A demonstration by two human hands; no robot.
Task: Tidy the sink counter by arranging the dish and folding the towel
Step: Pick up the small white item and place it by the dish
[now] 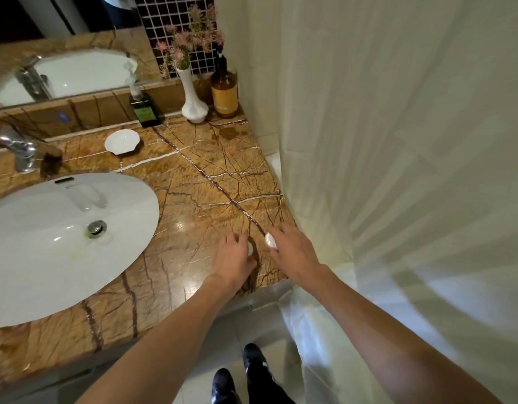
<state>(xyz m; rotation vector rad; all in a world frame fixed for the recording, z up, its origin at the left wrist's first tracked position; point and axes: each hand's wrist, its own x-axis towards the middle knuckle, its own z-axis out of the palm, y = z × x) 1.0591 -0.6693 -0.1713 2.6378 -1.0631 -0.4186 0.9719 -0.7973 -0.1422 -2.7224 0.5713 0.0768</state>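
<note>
A white shell-shaped dish [122, 142] sits on the brown marble counter [211, 176] behind the sink, far from both hands. No towel is in view. My left hand [233, 258] and my right hand [292, 249] rest close together near the counter's front right corner. My right hand pinches a small white object [271, 239] at its fingertips. My left hand curls around another small white piece [250, 248]. What these white pieces are is too small to tell.
A white oval sink [62, 243] with a chrome tap [19, 150] fills the left. At the back stand a dark green bottle [145, 110], a white vase with pink flowers [193, 100] and an amber pump bottle [224, 91]. A pale shower curtain [397, 141] hangs along the right.
</note>
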